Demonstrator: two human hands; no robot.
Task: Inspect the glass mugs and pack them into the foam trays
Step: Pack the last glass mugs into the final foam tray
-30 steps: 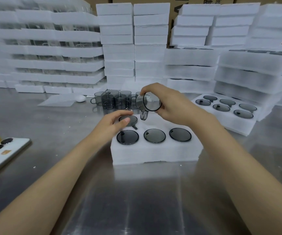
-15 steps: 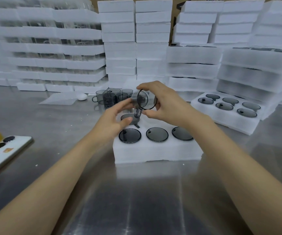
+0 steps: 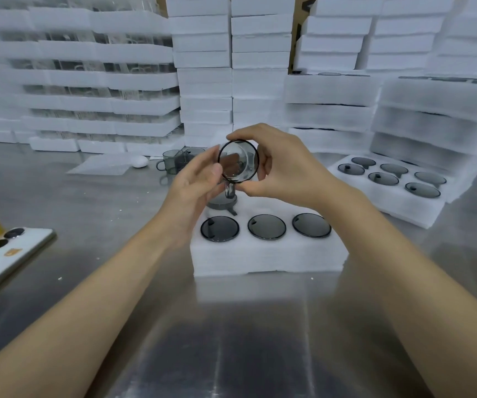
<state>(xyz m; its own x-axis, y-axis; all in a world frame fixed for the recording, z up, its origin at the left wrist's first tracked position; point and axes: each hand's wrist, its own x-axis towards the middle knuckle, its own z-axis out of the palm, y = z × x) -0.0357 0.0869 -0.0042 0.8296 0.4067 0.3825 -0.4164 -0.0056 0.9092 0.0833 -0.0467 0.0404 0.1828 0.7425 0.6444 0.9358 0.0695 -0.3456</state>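
**Smoked glass mug held up over the foam tray**

A grey glass mug point(image 3: 238, 161) is lifted above the near foam tray point(image 3: 268, 254), tipped on its side so the open rim faces the camera and the handle hangs down. The right hand point(image 3: 286, 168) has the grip on it: curled fingers over the top of the rim and the thumb under its lower right edge. The left hand point(image 3: 195, 182) is beside the mug on the left, fingers loosely straight, the thumb tip touching the rim's left edge without wrapping it.

The tray sits on the steel desk point(image 3: 231, 340) in the middle. Its near row holds three mugs point(image 3: 266, 226), and a fourth mug point(image 3: 221, 201) sits in the far-left pocket, partly hidden behind the left hand. To the right lies a second tray point(image 3: 389, 202) with six mugs seated. More loose mugs point(image 3: 174, 162) stand on the desk just beyond the hands. Foam stacks point(image 3: 202, 67) line the far side. A white phone point(image 3: 2, 254) lies at the left edge.
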